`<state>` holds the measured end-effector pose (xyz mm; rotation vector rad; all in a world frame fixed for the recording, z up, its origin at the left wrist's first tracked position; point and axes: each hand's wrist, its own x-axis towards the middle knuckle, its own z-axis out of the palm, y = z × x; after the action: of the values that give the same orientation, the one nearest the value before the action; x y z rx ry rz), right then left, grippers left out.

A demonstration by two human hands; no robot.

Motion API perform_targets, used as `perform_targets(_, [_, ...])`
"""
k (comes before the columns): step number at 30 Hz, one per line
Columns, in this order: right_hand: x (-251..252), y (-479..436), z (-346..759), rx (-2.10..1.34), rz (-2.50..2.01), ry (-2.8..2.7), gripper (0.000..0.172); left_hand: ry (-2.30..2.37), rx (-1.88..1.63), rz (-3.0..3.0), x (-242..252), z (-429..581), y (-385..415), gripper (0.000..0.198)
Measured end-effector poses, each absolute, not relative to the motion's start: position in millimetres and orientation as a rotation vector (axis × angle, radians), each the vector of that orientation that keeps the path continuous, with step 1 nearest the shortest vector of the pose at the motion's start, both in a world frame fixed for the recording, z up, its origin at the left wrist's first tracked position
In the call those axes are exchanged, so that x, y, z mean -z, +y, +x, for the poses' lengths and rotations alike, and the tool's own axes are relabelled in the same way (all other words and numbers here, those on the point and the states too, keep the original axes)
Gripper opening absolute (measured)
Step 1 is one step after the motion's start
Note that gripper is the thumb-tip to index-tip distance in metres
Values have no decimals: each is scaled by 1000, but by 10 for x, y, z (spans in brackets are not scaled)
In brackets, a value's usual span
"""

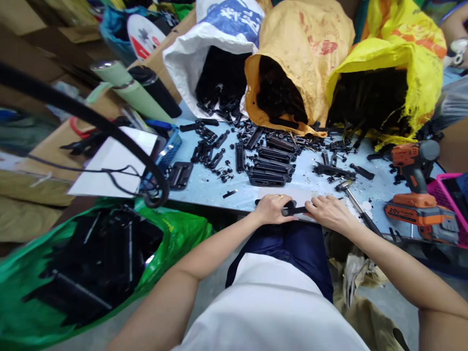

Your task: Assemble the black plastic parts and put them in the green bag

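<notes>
Bright light washes the blue tabletop, while the frame's stretched edges blur.

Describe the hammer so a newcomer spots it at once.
On the blue table, find the orange drill. The hammer lies between it and the right hand. Unlike the bulky drill, it is slim, with a silvery shaft and dark grip.

Site type: workshop, set up for small-parts work. Indicators: a cordless power tool and a hammer lie at the right of the bench; black parts sit in rows and heaps. Open sacks of dark pieces line the rear. A green bag at left holds larger black pieces.
</notes>
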<state>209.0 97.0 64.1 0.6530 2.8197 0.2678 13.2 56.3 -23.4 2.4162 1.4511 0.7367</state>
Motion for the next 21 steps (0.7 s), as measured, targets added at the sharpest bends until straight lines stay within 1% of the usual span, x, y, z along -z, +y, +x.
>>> perform_targets(3, [-466, 1091, 2194, -263, 665, 2897, 28, 1482, -618, 2402, 187, 218, 595, 60])
perform_targets(6, [-250, 1187, 2317, -169, 701, 3010, 35, 1519, -716, 2409, 139, 124, 654, 64])
perform_targets(8, [-120, 1213, 2402, -68, 733, 3085, 38, 1787, -886, 2287, 126, -111, 686, 51])
perform_targets(10, [-25, 1206, 2475, 18, 772, 3127, 39, 2218, -975, 1989, 149, -442, 710, 37])
perform_targets(11, [5, 1196, 2500, 50, 792, 3133, 40, 2393, -935, 1848, 175, -613, 722, 34])
perform_targets(13, [29, 1183, 2515, 99, 839, 3142, 42, 2549, -747, 1745, 246, -897, 750, 27])
perform_targets(15, [8, 1209, 2473, 125, 909, 3163, 43, 2558, -551, 1766, 318, -1055, 785, 21])
perform_targets(17, [-43, 1306, 2374, 118, 1024, 3173, 42, 2528, -437, 1776, 355, -1094, 816, 21])
perform_targets(19, [-109, 1489, 2236, 96, 1171, 3139, 37, 2501, -443, 1746, 342, -1068, 824, 25])
perform_targets(21, [-178, 1748, 2083, 82, 1356, 3057, 31, 2471, -606, 1703, 289, -1019, 797, 24])
